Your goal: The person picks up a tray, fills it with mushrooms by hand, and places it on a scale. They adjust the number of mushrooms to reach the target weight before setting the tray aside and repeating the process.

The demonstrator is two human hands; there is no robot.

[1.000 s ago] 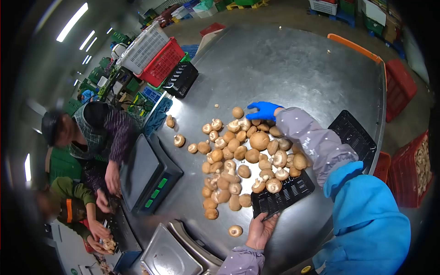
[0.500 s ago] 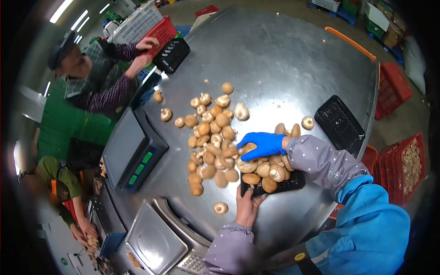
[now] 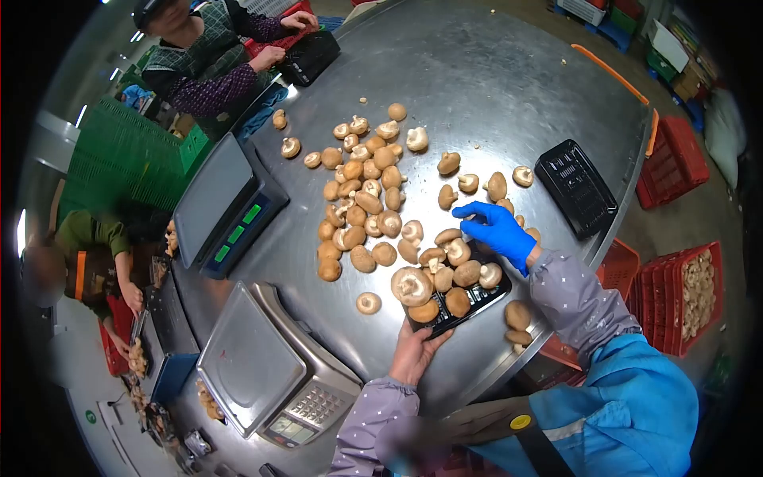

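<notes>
- At the near edge of the grey metal table (image 3: pixel 509 87), a shallow black plastic tray (image 3: pixel 486 299), part-covered by brown-capped mushrooms, is held by the bare left hand (image 3: pixel 416 354).
- The tray is gripped at its near-left end; the hand is clamped on that rim, and the fingers beneath are mostly hidden.
- From this grip, the tray is extended away and to the right. Its near edge is slanted upward from lower left to right; the far edge is concealed by mushrooms, so the full long axis cannot be confirmed.
- The blue-gloved right hand (image 3: pixel 501 234) is positioned just beyond the tray's right part. Its fingers and thumb are spread apart, and no mushroom is seen gripped; contact beneath the palm cannot be told.
- The gloved fingertips are directed leftward. Just beyond them, a brown mushroom with a pale stem (image 3: pixel 447 196) is noted, nearer to the right hand than to the left.
- The main pile of brown mushrooms (image 3: pixel 362 199) is located left of the tray, well apart from the glove.
- A second black plastic tray (image 3: pixel 576 187) is placed to the right, its long axis slanted down toward the table's edge.
</notes>
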